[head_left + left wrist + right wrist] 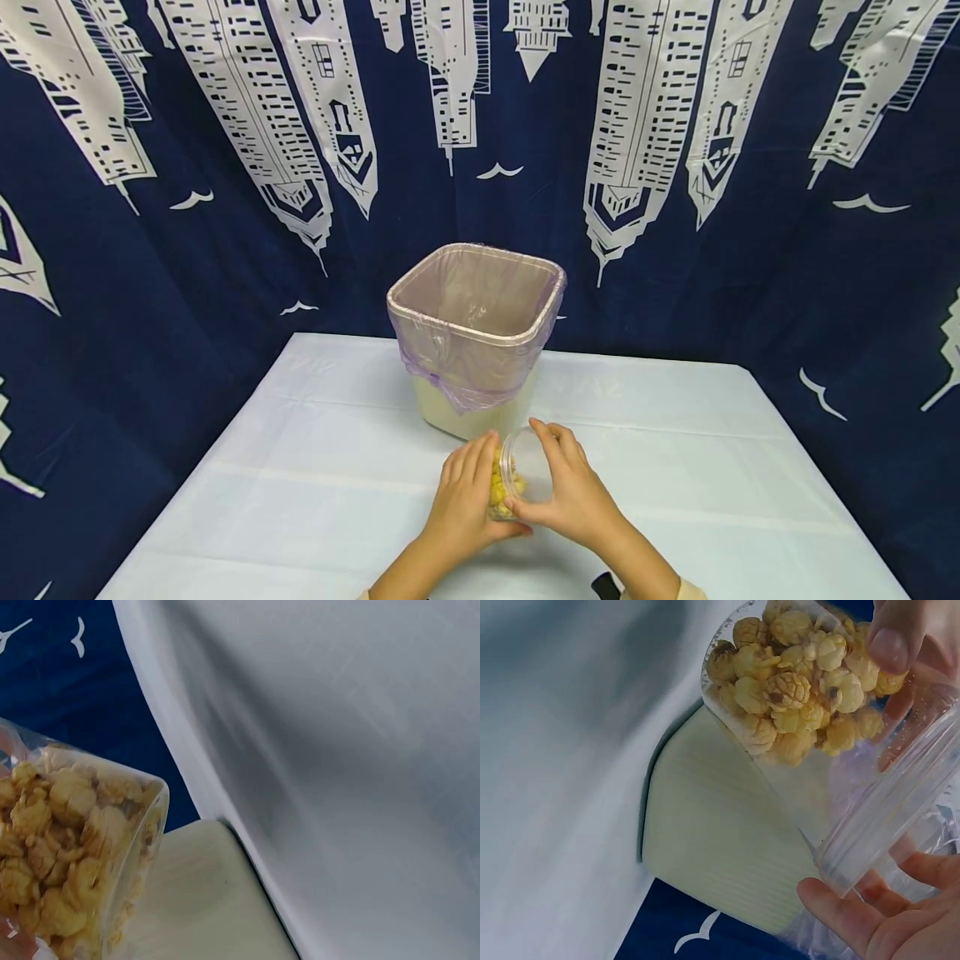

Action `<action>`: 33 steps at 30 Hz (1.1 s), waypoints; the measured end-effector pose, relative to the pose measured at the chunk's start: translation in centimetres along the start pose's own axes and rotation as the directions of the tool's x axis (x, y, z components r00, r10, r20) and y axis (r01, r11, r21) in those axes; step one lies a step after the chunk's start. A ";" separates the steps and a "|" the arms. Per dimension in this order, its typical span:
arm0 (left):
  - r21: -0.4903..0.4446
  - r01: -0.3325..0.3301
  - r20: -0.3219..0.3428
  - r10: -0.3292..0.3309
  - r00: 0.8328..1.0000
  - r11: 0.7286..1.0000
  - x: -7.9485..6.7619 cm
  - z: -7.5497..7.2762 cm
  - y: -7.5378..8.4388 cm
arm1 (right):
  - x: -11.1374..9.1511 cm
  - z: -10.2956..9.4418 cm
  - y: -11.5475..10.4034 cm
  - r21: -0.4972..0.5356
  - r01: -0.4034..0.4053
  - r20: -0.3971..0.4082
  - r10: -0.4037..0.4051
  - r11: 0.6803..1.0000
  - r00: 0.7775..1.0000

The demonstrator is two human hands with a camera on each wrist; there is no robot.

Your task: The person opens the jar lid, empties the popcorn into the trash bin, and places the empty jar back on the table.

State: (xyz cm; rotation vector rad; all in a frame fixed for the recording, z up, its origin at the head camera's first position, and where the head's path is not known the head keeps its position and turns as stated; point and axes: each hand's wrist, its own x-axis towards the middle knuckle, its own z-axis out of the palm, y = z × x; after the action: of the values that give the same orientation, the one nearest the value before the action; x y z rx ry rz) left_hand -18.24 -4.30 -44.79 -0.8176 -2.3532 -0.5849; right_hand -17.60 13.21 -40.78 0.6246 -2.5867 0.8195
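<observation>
A clear plastic jar (498, 493) partly filled with yellow popcorn (787, 690) is held tilted on its side above the table, in front of the bin. My left hand (467, 502) grips the jar's body, thumb below and fingers over the top. At the mouth end, my right hand (576, 498) holds the clear lid (529, 463) by its rim between thumb and fingers. In the right wrist view the lid (889, 806) sits at the jar's mouth; whether it is loose I cannot tell. The left wrist view shows the jar's base end (142, 847) close up.
Behind the hands stands a pale green bin (480, 421) lined with a thin purple bag (480, 367). A white cloth covers the table (315, 467). Beyond it hangs a navy curtain (465, 208) with white buildings. A small black object (606, 585) lies by the right forearm.
</observation>
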 end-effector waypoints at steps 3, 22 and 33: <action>0.022 -0.017 -0.058 0.019 0.998 1.000 0.1 0.0 0.0 | -0.1 0.1 -0.2 0.026 -0.019 -0.002 0.019 0.999 1.000; 0.101 -0.054 -0.004 0.054 0.999 0.993 0.3 -1.4 -0.4 | -0.6 0.9 0.3 0.097 0.055 0.014 -0.056 0.994 0.998; 0.173 -0.106 -0.051 0.117 0.992 0.979 0.3 -1.7 -0.4 | -0.7 1.1 0.8 0.077 0.233 -0.062 -0.229 0.969 0.972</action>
State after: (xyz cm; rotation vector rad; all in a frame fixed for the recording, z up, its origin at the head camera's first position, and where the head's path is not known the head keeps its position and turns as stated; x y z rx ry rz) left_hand -18.06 -5.36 -43.41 -0.8351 -2.2492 -0.3510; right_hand -17.65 13.33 -42.33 0.8970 -2.3852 0.8568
